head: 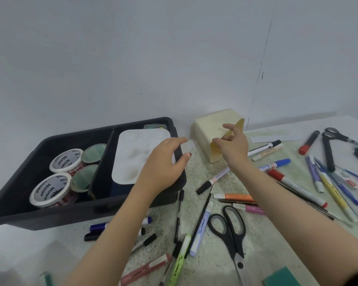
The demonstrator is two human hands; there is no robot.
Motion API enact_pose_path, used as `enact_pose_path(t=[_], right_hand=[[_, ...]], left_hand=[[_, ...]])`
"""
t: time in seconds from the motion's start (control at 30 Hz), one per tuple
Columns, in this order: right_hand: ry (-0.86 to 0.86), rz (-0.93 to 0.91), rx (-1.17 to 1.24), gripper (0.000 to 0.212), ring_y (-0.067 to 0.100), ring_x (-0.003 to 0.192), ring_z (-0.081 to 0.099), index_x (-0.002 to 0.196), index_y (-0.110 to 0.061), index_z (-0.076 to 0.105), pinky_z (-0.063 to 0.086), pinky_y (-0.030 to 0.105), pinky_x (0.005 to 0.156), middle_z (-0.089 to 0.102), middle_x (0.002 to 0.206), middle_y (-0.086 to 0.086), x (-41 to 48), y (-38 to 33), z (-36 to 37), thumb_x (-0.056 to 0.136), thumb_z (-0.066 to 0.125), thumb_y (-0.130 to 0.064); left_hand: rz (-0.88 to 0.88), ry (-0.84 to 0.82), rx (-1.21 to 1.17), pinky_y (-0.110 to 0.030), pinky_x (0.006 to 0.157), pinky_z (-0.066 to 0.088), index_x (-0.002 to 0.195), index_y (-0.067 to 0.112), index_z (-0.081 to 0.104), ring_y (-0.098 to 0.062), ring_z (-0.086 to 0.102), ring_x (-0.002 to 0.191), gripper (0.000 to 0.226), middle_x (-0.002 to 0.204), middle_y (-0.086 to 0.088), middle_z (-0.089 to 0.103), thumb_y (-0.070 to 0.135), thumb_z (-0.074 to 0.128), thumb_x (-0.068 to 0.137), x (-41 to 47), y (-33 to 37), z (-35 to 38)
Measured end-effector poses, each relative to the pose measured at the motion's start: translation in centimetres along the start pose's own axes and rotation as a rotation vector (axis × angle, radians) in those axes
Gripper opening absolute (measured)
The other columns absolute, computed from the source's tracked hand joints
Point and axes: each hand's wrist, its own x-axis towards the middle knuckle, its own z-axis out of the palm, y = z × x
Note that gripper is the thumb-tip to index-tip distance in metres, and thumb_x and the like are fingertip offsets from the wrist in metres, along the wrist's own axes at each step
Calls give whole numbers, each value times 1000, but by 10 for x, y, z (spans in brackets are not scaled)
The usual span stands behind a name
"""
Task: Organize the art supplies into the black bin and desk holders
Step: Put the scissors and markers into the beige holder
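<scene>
Pinching cream holder (207,133) with right hand (233,145), left hand (163,164) spread over bin (50,213); tubs (66,163) seemingly read Ninso.

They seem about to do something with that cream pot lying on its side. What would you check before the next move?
1. Hold on the cream holder: ok. The right hand pinches its rim with its fingers.
2. Holder upright: not ok. It lies on its side.
3. Holder empty inside: cannot tell. The hand covers much of the opening.
4. Left hand free to help: ok. It is open over the black bin's right edge and holds nothing.
5. Room beside the holder: not ok. A black-capped marker lies right next to it.
</scene>
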Motion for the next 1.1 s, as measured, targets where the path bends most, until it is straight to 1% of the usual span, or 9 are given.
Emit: enact_pose_path(t=[0.2,0.47,0.53,0.63,0.7,0.83,0.93,1.0,1.1], right_hand=[[69,-128,90,54,10,60,52,119,-30,46,44,11,59,56,75,5,-18,3,10,77,64,-1],[-22,-297,87,65,4,68,62,128,-32,35,45,9,64,69,87,-3,-36,5,16,79,64,0],[-65,-311,71,64,1,71,62,130,-26,34,44,7,66,70,90,-3,-39,12,17,80,64,0],[-127,-302,42,60,-2,77,64,130,-23,36,42,4,70,71,93,-1,-40,19,14,82,66,-3],[-115,-340,7,51,-3,78,62,125,-23,41,41,5,72,70,94,-4,-41,20,11,83,66,-6],[174,-456,-213,43,12,107,49,128,-18,46,39,28,92,55,119,-2,-29,27,3,86,57,-16],[22,-275,-171,49,16,112,51,139,-27,36,42,29,93,52,129,1,-15,27,-5,94,52,-18],[-90,-216,-121,48,7,90,53,141,-32,35,43,12,75,60,110,0,-10,29,-7,97,48,-16],[-81,-207,-119,40,11,93,59,135,-26,44,38,0,61,63,93,-3,-4,34,-8,97,47,-13]], left_hand=[[-223,13,-299,-11,79,42,130,23,51,-3,54,102,36,123,6,54,23,52,94,51,18,8],[-425,-157,-186,-40,93,50,133,13,48,-26,62,104,57,123,-8,57,42,62,86,96,15,31],[-422,-180,-74,-41,87,53,120,10,58,-26,65,96,51,112,-10,60,42,66,81,99,17,34],[-370,-125,-5,-37,65,55,71,11,56,-22,60,63,12,71,-11,58,19,64,76,100,16,34],[-348,-94,-1,-34,54,48,65,2,56,-29,59,57,11,63,-15,58,8,57,74,99,12,34],[-358,-69,-44,-31,53,47,67,-1,59,-33,62,65,12,65,-11,62,5,54,75,95,3,33],[-327,-67,-102,-37,63,56,100,6,61,-26,63,75,26,87,-10,66,3,51,76,92,0,33],[-321,-63,-127,-44,67,57,141,17,31,-25,62,79,69,93,-8,62,3,50,77,90,-1,34],[-325,-97,-114,-45,71,55,148,30,-12,-25,61,82,96,95,-10,61,4,50,79,87,1,34]])
